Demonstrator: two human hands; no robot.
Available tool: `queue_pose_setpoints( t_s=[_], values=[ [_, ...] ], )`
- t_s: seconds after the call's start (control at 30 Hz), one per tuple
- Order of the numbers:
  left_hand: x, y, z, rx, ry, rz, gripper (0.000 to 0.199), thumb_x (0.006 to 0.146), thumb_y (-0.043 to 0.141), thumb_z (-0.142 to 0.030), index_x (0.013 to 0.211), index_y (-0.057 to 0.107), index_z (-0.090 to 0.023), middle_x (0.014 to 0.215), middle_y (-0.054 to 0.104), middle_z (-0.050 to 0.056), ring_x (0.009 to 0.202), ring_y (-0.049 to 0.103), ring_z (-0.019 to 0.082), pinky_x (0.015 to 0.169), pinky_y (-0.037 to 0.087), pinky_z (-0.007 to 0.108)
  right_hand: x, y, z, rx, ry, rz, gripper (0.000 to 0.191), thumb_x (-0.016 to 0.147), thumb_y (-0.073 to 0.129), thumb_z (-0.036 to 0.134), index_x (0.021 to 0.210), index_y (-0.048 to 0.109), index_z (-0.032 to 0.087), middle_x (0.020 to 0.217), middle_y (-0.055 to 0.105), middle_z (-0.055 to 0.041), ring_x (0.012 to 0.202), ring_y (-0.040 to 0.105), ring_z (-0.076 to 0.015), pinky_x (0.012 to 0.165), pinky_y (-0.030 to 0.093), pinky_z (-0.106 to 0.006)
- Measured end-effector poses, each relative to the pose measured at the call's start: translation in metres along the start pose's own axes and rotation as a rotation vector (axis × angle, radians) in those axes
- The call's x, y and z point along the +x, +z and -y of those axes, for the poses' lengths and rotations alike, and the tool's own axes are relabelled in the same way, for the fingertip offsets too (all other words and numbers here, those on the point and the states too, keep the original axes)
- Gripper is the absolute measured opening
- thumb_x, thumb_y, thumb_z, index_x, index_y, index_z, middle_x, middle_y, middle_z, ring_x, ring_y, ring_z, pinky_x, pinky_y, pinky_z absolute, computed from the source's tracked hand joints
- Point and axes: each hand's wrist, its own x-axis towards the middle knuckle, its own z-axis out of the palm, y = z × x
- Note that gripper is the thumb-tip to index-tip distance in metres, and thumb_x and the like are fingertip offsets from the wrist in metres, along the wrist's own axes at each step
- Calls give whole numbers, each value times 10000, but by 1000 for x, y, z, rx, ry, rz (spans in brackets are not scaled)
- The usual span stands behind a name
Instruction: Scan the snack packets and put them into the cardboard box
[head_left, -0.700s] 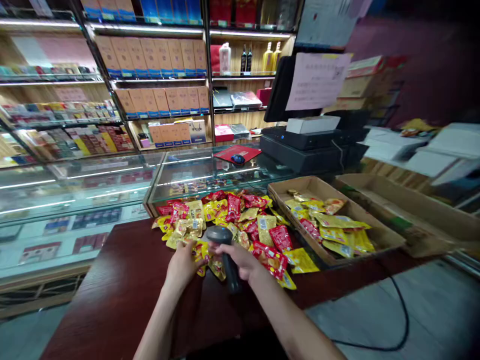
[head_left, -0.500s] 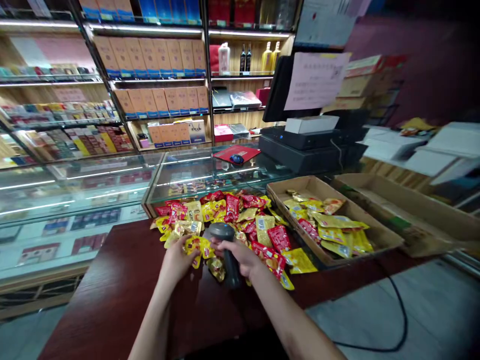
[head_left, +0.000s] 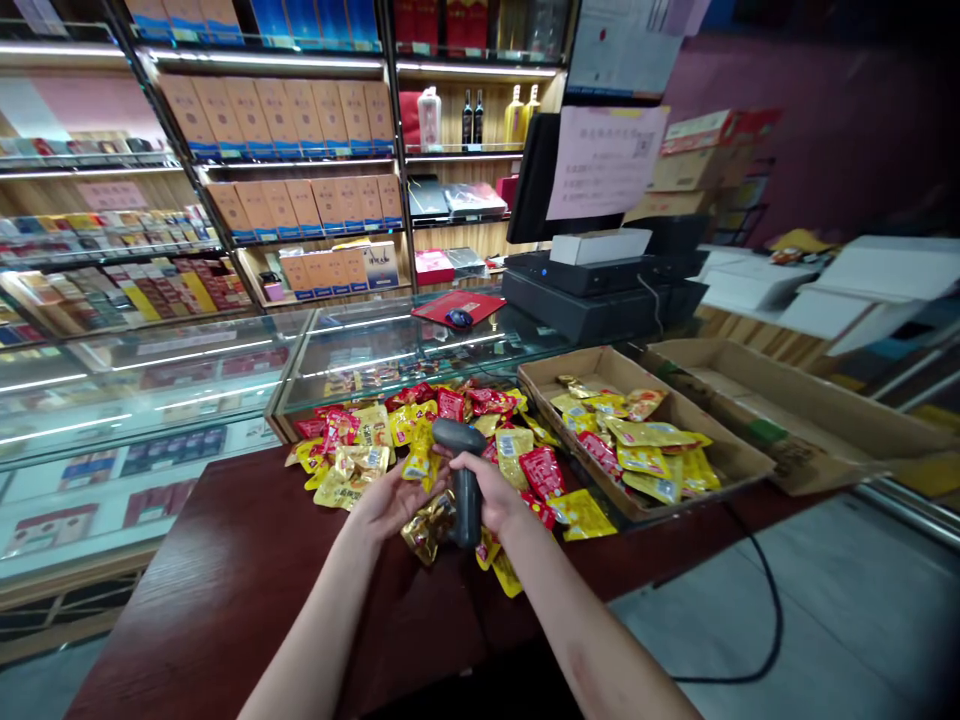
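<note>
My right hand (head_left: 491, 490) is wrapped round the grip of a dark handheld barcode scanner (head_left: 467, 500), its head tilted toward the left. In my left hand (head_left: 391, 502) a small yellow snack packet (head_left: 420, 450) stands up between the fingers, close beside the scanner head. A crumpled gold-brown packet (head_left: 426, 528) lies on the counter just below both hands. Around and behind them spreads a loose pile of red, yellow and gold snack packets, among them a red packet (head_left: 542, 472) and a flat yellow packet (head_left: 583, 515) to the right.
An open cardboard box (head_left: 697, 505) with several packets stands right of the pile, and another shallow box (head_left: 847, 470) lies beyond it. Behind are a glass display case (head_left: 315, 350), a red mouse pad (head_left: 431, 308) and a monitor (head_left: 532, 180). A black cable (head_left: 776, 610) hangs at right.
My left hand has turned palm-up and raised the yellow packet nearer the scanner. The scanner has lifted and shifted slightly right. The whole view has moved a little left.
</note>
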Motion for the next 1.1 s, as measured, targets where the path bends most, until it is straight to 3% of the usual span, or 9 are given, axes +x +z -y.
queue_pose_setpoints(
  t_s=[0.1, 0.2, 0.4, 0.5, 0.67, 0.77, 0.93, 1.1],
  values=[
    [5, 4, -8, 101, -69, 15, 346, 881, 513, -361, 1088, 613, -102, 991, 675, 135, 935, 643, 218, 832, 512, 351, -2, -6, 11, 0, -86, -36, 293, 600, 610, 172, 886, 673, 154, 749, 682, -39, 611, 598, -127, 500, 442, -204],
    [8, 9, -18, 320, -25, -17, 376, 806, 601, -453, 979, 659, -124, 912, 682, 104, 858, 640, 192, 745, 515, 292, -7, -7, 20, -73, -196, -114, 304, 566, 621, 147, 863, 683, 157, 796, 685, -31, 603, 568, -107, 499, 417, -196],
    [20, 12, -32, 751, 91, -61, 338, 570, 812, -390, 713, 652, -129, 642, 585, -18, 529, 486, 50, 514, 403, 165, -18, 0, 29, -226, -185, -133, 379, 563, 637, 228, 928, 677, 132, 511, 526, 44, 423, 405, -73, 425, 281, -208],
    [30, 8, -37, 750, 68, -67, 350, 539, 829, -377, 697, 634, -132, 614, 553, -39, 489, 452, 32, 502, 410, 169, -20, 3, 27, -279, -208, -161, 357, 561, 643, 227, 908, 661, 143, 511, 503, 60, 447, 408, -75, 457, 300, -212],
    [49, 7, -56, 643, 84, -204, 409, 450, 877, -310, 721, 627, -134, 710, 626, 0, 578, 566, 81, 540, 491, 205, -28, 6, 12, -433, -291, -160, 195, 602, 627, 219, 784, 631, 149, 578, 542, 45, 544, 464, -92, 541, 367, -221],
    [59, 12, -72, 631, 90, -224, 410, 446, 883, -273, 750, 643, -137, 727, 654, 21, 600, 593, 101, 536, 505, 211, -32, 9, 0, -478, -344, -154, 144, 627, 612, 221, 751, 616, 148, 622, 562, 32, 577, 487, -94, 566, 401, -221],
    [73, 23, -90, 664, 118, -240, 409, 488, 872, -259, 827, 676, -140, 819, 694, 65, 663, 637, 136, 543, 514, 216, -32, 19, -13, -410, -224, -76, 197, 624, 641, 272, 776, 579, 163, 736, 622, -15, 633, 607, -161, 503, 472, -252],
    [77, 27, -93, 652, 139, -210, 395, 496, 869, -261, 822, 683, -137, 876, 707, 80, 684, 649, 147, 595, 536, 245, -33, 23, -19, -518, -220, -89, 116, 678, 608, 274, 647, 531, 193, 440, 513, 31, 378, 492, -116, 368, 388, -224]
  ],
)
